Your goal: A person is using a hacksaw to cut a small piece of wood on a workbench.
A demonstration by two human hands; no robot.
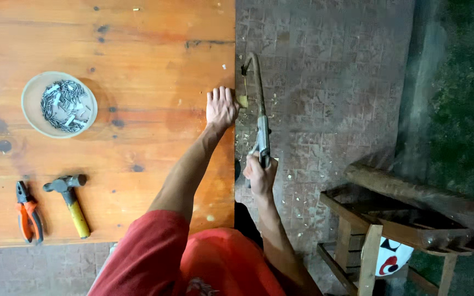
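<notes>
My right hand (259, 174) grips the handle of a metal hacksaw (258, 104) that runs along the right edge of the wooden table (138, 66), its frame arching away from me. My left hand (221, 107) presses flat on the tabletop at that edge, fingers at a small wooden piece (243, 101) sticking out beside the saw blade. What lies under the left palm is hidden.
A shallow bowl of nails (59, 104) sits at the table's left. A hammer with a yellow handle (70, 200) and orange-handled pliers (28, 212) lie near the front left. A wooden rack (390, 219) stands on the tiled floor at the right, with sawdust chips below the saw.
</notes>
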